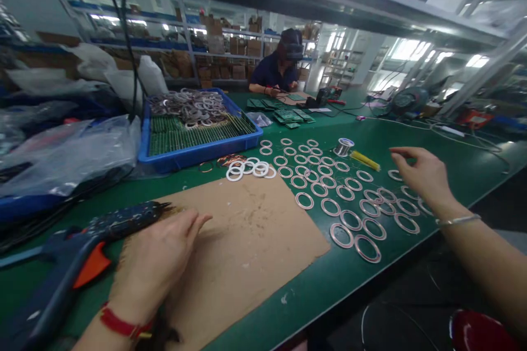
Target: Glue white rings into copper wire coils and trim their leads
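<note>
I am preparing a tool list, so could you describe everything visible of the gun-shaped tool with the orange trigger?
The gun-shaped tool looks like dark blue plastic, with an orange trigger and a darker, speckled barrel narrowing to a black tip. It lies at the left of the green table, handle toward the viewer, tip pointing right, near the cardboard's far left corner. The left hand is close beside its barrel, not gripping it; whether they touch cannot be told.

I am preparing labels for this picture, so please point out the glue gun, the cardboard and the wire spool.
Glue gun (79,251): head view, on its blue body.
Cardboard (251,230): head view, on its bare top.
Wire spool (342,149): head view, on its wound wire.
</note>
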`<move>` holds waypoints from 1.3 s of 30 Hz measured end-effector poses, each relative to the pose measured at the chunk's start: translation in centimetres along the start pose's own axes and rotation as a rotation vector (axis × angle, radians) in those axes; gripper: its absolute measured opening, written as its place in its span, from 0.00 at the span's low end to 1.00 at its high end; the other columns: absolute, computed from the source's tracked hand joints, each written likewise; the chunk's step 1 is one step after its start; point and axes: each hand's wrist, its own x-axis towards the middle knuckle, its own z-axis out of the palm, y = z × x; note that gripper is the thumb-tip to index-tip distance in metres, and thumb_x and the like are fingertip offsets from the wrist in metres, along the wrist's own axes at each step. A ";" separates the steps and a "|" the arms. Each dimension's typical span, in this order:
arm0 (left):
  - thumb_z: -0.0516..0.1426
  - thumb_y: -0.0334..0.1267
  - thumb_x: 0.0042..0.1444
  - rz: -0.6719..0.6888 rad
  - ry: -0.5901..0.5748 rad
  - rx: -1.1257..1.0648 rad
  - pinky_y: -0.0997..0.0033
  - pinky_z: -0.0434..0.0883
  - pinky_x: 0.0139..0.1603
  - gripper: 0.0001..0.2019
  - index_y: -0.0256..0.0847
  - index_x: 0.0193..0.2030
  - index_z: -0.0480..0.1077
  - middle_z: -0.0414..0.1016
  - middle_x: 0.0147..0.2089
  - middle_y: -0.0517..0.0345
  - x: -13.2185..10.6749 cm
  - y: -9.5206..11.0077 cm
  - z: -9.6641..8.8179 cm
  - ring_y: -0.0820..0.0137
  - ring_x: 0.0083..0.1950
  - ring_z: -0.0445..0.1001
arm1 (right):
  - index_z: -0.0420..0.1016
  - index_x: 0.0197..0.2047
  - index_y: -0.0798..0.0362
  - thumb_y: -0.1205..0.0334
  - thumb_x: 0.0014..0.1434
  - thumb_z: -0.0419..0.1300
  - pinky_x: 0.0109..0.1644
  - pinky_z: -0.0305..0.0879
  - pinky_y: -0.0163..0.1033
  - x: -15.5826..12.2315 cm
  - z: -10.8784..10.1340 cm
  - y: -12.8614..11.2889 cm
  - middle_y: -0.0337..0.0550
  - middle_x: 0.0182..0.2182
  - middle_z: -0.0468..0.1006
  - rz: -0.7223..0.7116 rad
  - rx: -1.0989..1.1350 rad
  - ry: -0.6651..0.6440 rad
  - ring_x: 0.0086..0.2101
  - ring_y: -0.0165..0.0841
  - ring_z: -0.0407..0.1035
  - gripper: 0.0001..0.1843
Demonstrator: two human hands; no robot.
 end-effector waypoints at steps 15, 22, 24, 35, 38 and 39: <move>0.49 0.35 0.63 -0.086 0.313 -0.087 0.62 0.60 0.46 0.12 0.40 0.47 0.72 0.73 0.50 0.54 1.3 -2.1 -2.4 0.62 0.49 0.68 | 0.78 0.41 0.49 0.60 0.60 0.57 0.44 0.54 0.39 -7.7 8.6 -22.6 0.43 0.35 0.73 -0.539 0.212 -0.373 0.40 0.34 0.65 0.09; 0.47 0.50 0.64 0.276 -0.297 -0.370 0.56 0.56 0.66 0.30 0.37 0.68 0.53 0.53 0.68 0.51 -0.9 5.3 -1.0 0.62 0.68 0.54 | 0.74 0.50 0.49 0.64 0.62 0.53 0.50 0.49 0.41 -9.3 11.5 -22.9 0.43 0.45 0.72 -0.548 0.291 -0.307 0.47 0.36 0.61 0.15; 0.48 0.62 0.58 0.468 -0.484 -0.404 0.54 0.48 0.70 0.43 0.38 0.72 0.41 0.37 0.72 0.52 -1.5 8.1 0.0 0.60 0.72 0.41 | 0.72 0.52 0.49 0.65 0.63 0.52 0.51 0.49 0.41 -9.5 11.7 -22.3 0.42 0.46 0.72 -0.552 0.308 -0.282 0.48 0.34 0.61 0.16; 0.52 0.43 0.61 -0.123 -0.396 0.096 0.55 0.57 0.64 0.26 0.28 0.62 0.62 0.58 0.65 0.39 1.8 3.6 -0.6 0.55 0.65 0.58 | 0.74 0.50 0.49 0.65 0.64 0.52 0.50 0.49 0.42 -8.7 12.0 -21.9 0.43 0.44 0.72 -0.494 0.311 -0.264 0.46 0.35 0.60 0.14; 0.49 0.39 0.63 -0.102 -0.324 0.060 0.61 0.65 0.47 0.13 0.38 0.38 0.73 0.76 0.40 0.51 4.4 4.3 -1.5 0.62 0.44 0.72 | 0.74 0.51 0.47 0.65 0.61 0.54 0.51 0.49 0.44 -8.8 12.5 -22.3 0.46 0.46 0.70 -0.491 0.241 -0.324 0.48 0.38 0.59 0.16; 0.48 0.41 0.64 -0.100 -0.305 0.059 0.61 0.65 0.44 0.15 0.39 0.34 0.72 0.75 0.36 0.52 5.6 4.6 -1.4 0.62 0.41 0.72 | 0.74 0.51 0.47 0.65 0.60 0.55 0.52 0.49 0.44 -8.7 12.7 -22.4 0.47 0.46 0.69 -0.489 0.220 -0.334 0.48 0.39 0.58 0.16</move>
